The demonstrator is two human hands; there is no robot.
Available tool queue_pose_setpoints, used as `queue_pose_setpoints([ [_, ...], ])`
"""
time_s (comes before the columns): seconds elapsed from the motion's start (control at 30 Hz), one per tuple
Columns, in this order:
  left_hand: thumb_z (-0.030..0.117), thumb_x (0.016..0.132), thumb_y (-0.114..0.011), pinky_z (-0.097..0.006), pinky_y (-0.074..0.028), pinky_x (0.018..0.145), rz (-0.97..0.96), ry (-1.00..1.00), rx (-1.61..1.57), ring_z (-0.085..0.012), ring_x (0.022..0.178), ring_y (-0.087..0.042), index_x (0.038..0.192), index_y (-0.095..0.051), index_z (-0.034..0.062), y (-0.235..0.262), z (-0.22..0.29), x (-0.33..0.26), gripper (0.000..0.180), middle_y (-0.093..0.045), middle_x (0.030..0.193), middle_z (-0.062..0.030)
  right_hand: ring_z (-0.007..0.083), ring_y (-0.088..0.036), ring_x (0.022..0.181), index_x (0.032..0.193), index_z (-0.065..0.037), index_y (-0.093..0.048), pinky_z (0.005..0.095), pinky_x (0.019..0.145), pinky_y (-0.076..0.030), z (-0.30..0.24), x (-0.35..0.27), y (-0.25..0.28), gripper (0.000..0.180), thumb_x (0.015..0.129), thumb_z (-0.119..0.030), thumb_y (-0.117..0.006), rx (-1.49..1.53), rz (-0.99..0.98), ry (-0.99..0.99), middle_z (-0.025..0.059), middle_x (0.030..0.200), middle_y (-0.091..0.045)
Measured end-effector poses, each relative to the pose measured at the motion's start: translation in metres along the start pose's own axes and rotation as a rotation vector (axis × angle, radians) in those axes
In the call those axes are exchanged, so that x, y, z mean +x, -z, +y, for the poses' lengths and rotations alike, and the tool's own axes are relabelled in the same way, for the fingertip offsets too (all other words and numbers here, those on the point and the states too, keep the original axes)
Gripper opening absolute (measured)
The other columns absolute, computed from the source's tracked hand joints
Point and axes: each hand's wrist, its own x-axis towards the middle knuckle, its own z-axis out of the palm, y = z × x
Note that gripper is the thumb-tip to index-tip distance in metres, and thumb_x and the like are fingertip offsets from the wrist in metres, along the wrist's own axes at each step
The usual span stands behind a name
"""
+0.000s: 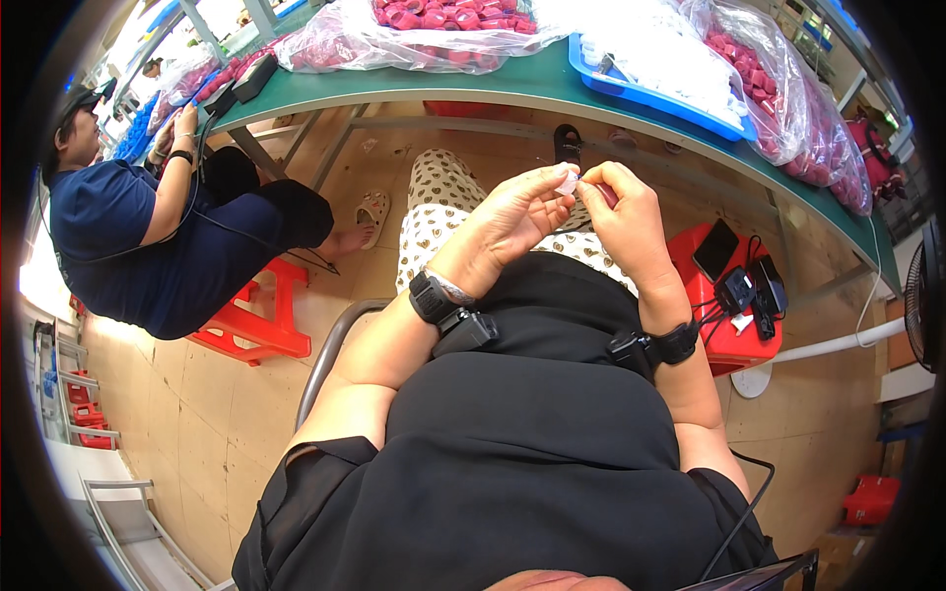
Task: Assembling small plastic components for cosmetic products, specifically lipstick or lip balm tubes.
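Note:
Above my lap, just in front of the bench, both hands meet at the fingertips. My left hand [527,209] pinches a small whitish, see-through plastic piece [567,183] between thumb and forefinger, its other fingers loosely curled. Right beside that piece, my right hand [628,219] is closed in a pinch. A dark reddish bit [609,196] shows among its fingers, too small and covered to name. On the green bench beyond lie a plastic bag of red caps [453,18] and a blue tray [655,101] heaped with small white pieces.
More bagged red parts [759,74] sit at the bench's right. A red stool [695,286] at my right carries a phone [716,249] and cabled black devices. A fan [921,305] stands far right. At left, a co-worker in dark blue [128,222] sits on a red stool [258,330].

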Motion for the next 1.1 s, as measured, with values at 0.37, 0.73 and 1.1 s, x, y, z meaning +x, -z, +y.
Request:
queue_pose_setpoints([
  [0.37,0.019,0.084,-0.072,-0.023,-0.051,0.07,0.043,0.011,-0.014,-0.0117,0.077,-0.059,0.101,-0.064,0.0014,0.0041,0.0016,0.0015,0.026,-0.063,0.091,-0.0048,0.0252,-0.059,0.065,0.085,-0.001,-0.062,0.033,0.061,-0.046,0.0021,0.0005,-0.0004,0.008,0.085,-0.009,-0.061,-0.038,-0.017,0.047,0.0131,0.078,-0.061],
  [0.73,0.017,0.084,-0.071,-0.021,-0.049,0.066,0.04,-0.044,0.19,-0.0094,0.074,-0.059,0.102,-0.064,0.0032,-0.003,0.0028,-0.0021,0.024,-0.064,0.088,-0.0023,0.0246,-0.059,0.067,0.087,0.0,-0.061,0.0337,0.063,-0.046,0.0038,0.0001,0.0009,0.012,0.086,-0.011,-0.058,0.033,-0.087,-0.072,0.0144,0.077,-0.06],
  [1.1,0.021,0.088,-0.067,-0.022,-0.049,0.063,-0.001,0.096,-0.13,-0.011,0.071,-0.056,0.1,-0.063,0.0,0.0038,0.0018,0.0041,0.025,-0.063,0.085,-0.0052,0.0268,-0.058,0.069,0.085,0.0,-0.06,0.0351,0.064,-0.046,0.0032,0.0006,0.0007,0.009,0.086,-0.009,-0.059,-0.042,-0.061,0.016,0.0128,0.076,-0.058],
])
